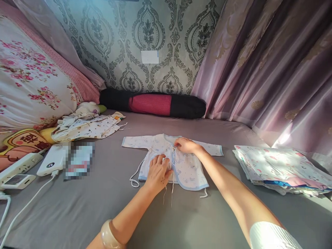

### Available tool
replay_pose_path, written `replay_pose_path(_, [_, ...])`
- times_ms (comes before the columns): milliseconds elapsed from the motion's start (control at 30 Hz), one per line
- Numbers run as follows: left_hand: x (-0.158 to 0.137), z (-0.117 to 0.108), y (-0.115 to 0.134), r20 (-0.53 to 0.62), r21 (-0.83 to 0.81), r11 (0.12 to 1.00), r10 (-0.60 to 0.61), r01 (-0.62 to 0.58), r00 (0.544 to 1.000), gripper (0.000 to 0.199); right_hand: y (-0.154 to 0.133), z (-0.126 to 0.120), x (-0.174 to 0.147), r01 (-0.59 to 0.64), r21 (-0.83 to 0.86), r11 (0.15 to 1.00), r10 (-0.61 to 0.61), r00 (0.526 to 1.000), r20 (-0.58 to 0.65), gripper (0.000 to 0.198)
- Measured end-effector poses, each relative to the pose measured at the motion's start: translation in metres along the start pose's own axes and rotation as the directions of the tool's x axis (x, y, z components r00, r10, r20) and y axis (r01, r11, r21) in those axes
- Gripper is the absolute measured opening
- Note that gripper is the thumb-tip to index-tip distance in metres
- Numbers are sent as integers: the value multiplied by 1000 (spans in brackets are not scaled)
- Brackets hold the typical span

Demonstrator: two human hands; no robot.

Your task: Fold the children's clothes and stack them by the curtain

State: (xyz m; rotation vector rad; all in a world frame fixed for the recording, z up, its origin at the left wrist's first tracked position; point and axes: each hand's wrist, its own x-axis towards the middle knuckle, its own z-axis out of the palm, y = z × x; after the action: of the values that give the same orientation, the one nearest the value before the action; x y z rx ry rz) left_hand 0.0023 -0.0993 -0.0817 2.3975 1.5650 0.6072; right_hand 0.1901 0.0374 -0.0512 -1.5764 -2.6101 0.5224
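A small white baby shirt (190, 174) with light blue trim and faint blue prints lies spread on the grey bed sheet, its sleeves stretched out to both sides. Thin white tie strings hang from its front and side edges. My left hand (157, 171) rests on the shirt's front left of the middle, fingers extended and holding nothing. At the neckline, my right hand (187, 145) has its fingers pinched together on the shirt's front edge near a tie string. Its fingertips partly hide what exactly is between them.
Folded printed cloths (282, 166) are stacked at the right. Patterned baby clothes (90, 126) lie at the back left, near a white power bank (53, 159), a blurred packet (80, 160) and a power strip (22, 166). A black and red roll (150, 103) lies along the wall.
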Motion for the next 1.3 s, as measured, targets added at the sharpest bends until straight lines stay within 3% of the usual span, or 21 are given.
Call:
replay_pose_path(133, [0,8,-4,29,-116,991,75,-71,997,28,1,7,-9,44,-32,998,-46,998,-50,24])
replay_pose_path(267, [2,12,-2,-49,-155,987,27,-34,998,33,-1,9,-13,48,-46,998,-52,996,-78,25])
replay_pose_path(333, [4,13,2,-37,-211,977,-24,16,999,24,-1,6,-12,57,-27,998,-59,994,-89,24])
replay_pose_path(400, [7,13,7,-3,-268,956,-123,118,992,16,1,3,-9,49,39,998,-45,995,-89,21])
replay_pose_path(467, [9,13,13,15,-295,932,-217,211,976,24,2,-1,-6,16,128,992,-6,997,-75,19])
replay_pose_path(667, [12,11,24,46,-305,899,-316,315,948,24,7,-10,0,-48,359,932,69,997,-46,12])
replay_pose_path(933, [14,11,33,49,-270,892,-363,362,930,22,4,-17,-4,-132,630,765,147,989,29,10])
replay_pose_path(1100, [15,8,30,70,-378,839,-396,392,916,12,1,-17,-7,-162,665,729,187,982,34,10])
replay_pose_path(1300, [14,5,20,61,-552,740,-423,384,904,12,8,-7,-3,-129,678,724,233,971,-63,18])
